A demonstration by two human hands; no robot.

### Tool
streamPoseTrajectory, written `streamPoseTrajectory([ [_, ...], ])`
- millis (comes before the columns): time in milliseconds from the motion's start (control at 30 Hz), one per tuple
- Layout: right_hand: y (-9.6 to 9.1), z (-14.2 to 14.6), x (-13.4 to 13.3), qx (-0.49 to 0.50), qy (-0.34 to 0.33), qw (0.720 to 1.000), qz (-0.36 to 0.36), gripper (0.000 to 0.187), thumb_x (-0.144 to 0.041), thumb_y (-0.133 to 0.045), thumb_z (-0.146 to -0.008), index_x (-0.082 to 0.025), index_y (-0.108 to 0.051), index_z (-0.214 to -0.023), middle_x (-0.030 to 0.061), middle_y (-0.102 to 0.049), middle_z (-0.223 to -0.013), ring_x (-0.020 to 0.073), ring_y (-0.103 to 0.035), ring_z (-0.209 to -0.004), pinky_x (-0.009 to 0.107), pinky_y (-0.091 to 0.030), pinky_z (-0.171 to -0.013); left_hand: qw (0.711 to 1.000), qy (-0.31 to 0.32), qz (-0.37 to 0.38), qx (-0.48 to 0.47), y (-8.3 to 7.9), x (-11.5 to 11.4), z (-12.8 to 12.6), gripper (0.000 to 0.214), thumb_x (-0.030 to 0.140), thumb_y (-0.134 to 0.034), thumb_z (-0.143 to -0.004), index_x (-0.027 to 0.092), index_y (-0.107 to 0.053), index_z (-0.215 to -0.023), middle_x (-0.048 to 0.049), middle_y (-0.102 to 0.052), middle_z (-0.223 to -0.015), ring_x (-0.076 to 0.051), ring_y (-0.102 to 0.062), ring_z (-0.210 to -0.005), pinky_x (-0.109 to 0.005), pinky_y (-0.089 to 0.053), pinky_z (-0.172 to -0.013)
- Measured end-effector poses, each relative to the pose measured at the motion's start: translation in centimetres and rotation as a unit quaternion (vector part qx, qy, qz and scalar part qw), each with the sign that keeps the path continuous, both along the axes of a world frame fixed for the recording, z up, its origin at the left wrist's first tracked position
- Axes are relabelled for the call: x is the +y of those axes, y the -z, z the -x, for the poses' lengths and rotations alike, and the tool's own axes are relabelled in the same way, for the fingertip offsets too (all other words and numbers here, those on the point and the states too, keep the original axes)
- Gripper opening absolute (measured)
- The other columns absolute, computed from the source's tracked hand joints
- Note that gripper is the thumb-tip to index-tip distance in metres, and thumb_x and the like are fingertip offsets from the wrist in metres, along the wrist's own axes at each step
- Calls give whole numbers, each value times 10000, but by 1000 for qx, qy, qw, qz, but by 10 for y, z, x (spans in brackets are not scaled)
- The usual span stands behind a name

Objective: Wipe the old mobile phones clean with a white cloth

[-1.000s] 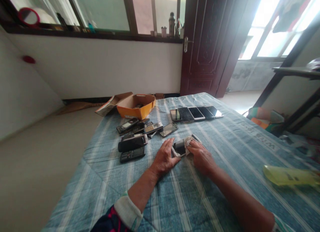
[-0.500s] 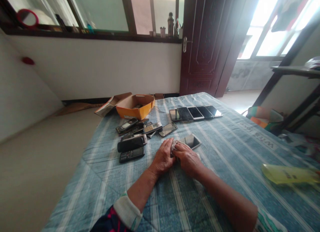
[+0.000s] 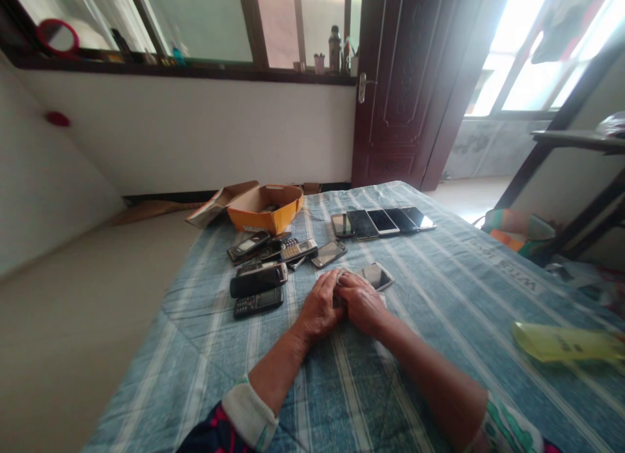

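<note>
My left hand (image 3: 319,306) and my right hand (image 3: 362,304) are pressed together over the bed, fingers bent and touching. A crumpled whitish cloth (image 3: 340,279) shows in small part between them, under the fingers of my right hand. Whatever my left hand grips is hidden behind the fingers. Just beyond my right hand a light-framed smartphone (image 3: 378,276) lies face up. Left of my hands is a pile of old phones, with a black keypad phone (image 3: 258,302) at the near side and a silver keypad phone (image 3: 299,250) above. A grey touchscreen phone (image 3: 329,253) lies nearby.
Several smartphones (image 3: 383,222) lie in a row near the far end of the striped bedcover (image 3: 209,375). An open orange box (image 3: 266,212) stands at the far left edge. A yellow translucent packet (image 3: 561,341) lies at right. Beyond are a dark red door (image 3: 395,82) and a shelf (image 3: 581,139).
My right hand has slid slightly left, closer over my left hand, and less of the cloth shows. My left hand and the phones stay in place.
</note>
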State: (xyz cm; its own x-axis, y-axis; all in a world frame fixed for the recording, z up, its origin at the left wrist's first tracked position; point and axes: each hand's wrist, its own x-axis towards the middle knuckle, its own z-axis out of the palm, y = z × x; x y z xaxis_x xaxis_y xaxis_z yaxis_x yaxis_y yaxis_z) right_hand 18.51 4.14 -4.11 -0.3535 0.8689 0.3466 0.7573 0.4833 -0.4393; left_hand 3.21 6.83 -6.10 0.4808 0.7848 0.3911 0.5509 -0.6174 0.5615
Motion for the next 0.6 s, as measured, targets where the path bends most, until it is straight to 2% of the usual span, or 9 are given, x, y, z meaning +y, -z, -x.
streamPoseTrajectory([
  [200, -2, 5, 4, 10, 7, 1000, 11, 320, -124, -464, -890, -195, -712, -1079, 90, -639, -1191, 202, -497, -1208, 318, -332, -1077, 1000, 5, -15, -7, 2, 1, 1, 749, 200, -674, -693, 137, -395, -1385, -184, -485, -1391, -323, -440, -1322, -538, -356, -1115],
  [333, -3, 2, -6, -6, 13, 1000, 14, 324, -117, -468, -884, -206, -712, -1077, 78, -649, -1140, 204, -508, -1184, 313, -352, -1062, 1000, -3, -6, -6, 0, 0, 0, 739, 187, -668, -680, 129, -413, -1371, -187, -499, -1376, -326, -463, -1300, -533, -358, -1114],
  [600, -6, 6, 0, -13, 36, 999, 24, 332, -126, -458, -902, -176, -689, -1135, 101, -628, -1198, 212, -482, -1227, 323, -314, -1101, 1000, 6, -11, -14, -3, -1, 0, 747, 187, -669, -683, 131, -404, -1379, -187, -492, -1386, -319, -449, -1313, -540, -344, -1121],
])
